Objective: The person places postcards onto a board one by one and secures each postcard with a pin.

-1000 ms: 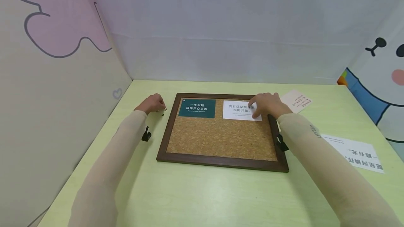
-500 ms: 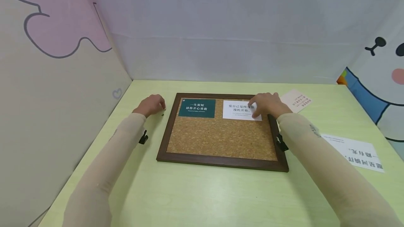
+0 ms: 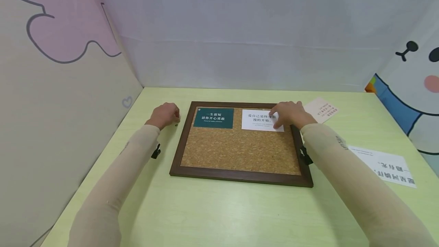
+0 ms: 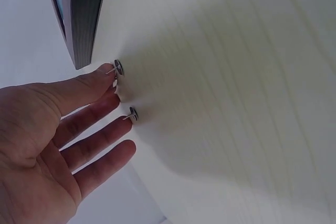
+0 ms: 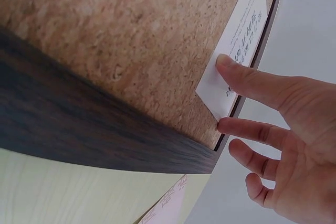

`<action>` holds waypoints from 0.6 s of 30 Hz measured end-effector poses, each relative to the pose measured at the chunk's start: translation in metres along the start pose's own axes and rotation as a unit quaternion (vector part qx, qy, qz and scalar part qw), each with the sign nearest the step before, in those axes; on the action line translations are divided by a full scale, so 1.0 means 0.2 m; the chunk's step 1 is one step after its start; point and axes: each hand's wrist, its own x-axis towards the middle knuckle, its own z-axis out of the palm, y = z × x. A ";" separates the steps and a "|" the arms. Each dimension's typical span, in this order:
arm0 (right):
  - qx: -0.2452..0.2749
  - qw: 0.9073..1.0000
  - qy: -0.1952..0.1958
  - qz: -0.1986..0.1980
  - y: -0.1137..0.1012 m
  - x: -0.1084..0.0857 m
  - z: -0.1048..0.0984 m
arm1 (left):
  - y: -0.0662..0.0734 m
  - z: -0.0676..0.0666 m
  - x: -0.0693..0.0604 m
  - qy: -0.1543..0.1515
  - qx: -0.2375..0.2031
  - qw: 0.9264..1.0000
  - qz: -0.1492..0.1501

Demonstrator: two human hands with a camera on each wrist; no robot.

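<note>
My left hand [image 3: 165, 114] is on the table left of the corkboard [image 3: 240, 149]. In the left wrist view its thumb and index finger come together at a small thumbtack, mostly hidden between their tips. Beside them one thumbtack [image 4: 118, 67] stands pin outward, and another thumbtack [image 4: 133, 114] is by the other fingers. My right hand [image 3: 290, 114] rests on a white card [image 3: 257, 125] at the board's upper right. In the right wrist view its thumb presses the card's face and its index finger touches a corner. A dark green card [image 3: 213, 123] lies upper left, a tack in its corner.
A dark wooden frame [image 3: 236, 175] surrounds the cork. A pale pink card [image 3: 320, 109] lies behind the right wrist, and a white card [image 3: 394, 167] lies to the right, partly under the forearm. The table [image 3: 205, 212] meets a fabric-covered wall [image 3: 253, 60] at the back.
My left hand has shifted slightly and its fingers have drawn in at the tacks; fewer tacks show beside it in the head view. The right hand and the white card stay in place.
</note>
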 end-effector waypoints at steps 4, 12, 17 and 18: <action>0.003 1.000 0.001 0.002 0.00 0.00 0.00 | 0.00 0.00 0.00 -0.002 0.005 1.000 -0.007; 0.002 1.000 0.001 -0.001 0.00 0.00 0.00 | 0.00 0.00 -0.01 -0.006 0.007 1.000 -0.009; 0.004 1.000 0.000 0.001 0.01 0.00 0.00 | 0.00 -0.01 -0.02 -0.014 0.000 1.000 -0.004; 0.003 1.000 0.001 0.002 0.01 0.00 0.00 | 0.00 -0.02 -0.02 -0.016 -0.002 1.000 0.000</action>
